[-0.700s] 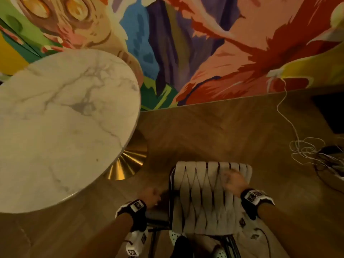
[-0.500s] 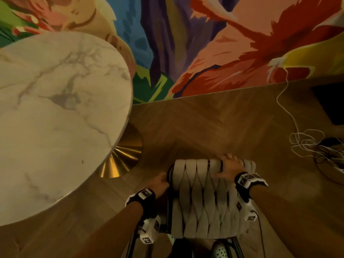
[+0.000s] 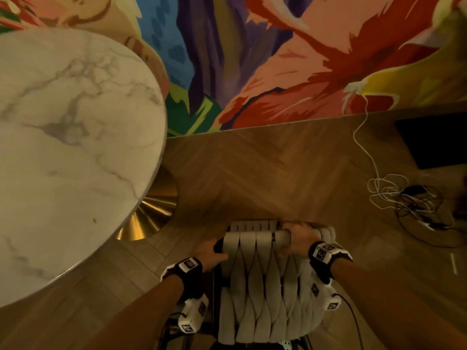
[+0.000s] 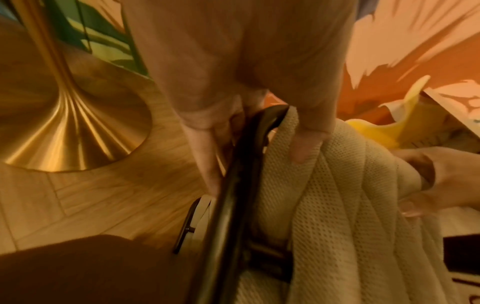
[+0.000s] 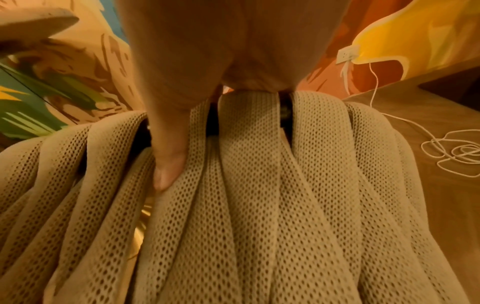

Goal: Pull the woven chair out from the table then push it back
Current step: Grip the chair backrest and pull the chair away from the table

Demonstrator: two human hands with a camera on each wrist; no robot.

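The woven chair (image 3: 267, 281) stands on the herringbone floor (image 3: 265, 173), apart from the marble table (image 3: 65, 152) — left hand (image 3: 209, 251) clasps its black frame corner, right hand (image 3: 300, 236) grasps the top rail.

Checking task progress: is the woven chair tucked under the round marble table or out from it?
Out. The beige woven chair stands apart from the round marble table, bare floor between; both hands grip its top.

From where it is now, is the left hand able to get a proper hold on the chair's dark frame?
Probably yes. The left hand is already at the top left corner of the woven chair, fingers on either side of the dark frame. Nothing sits between them; the right hand grips the top rail further along.
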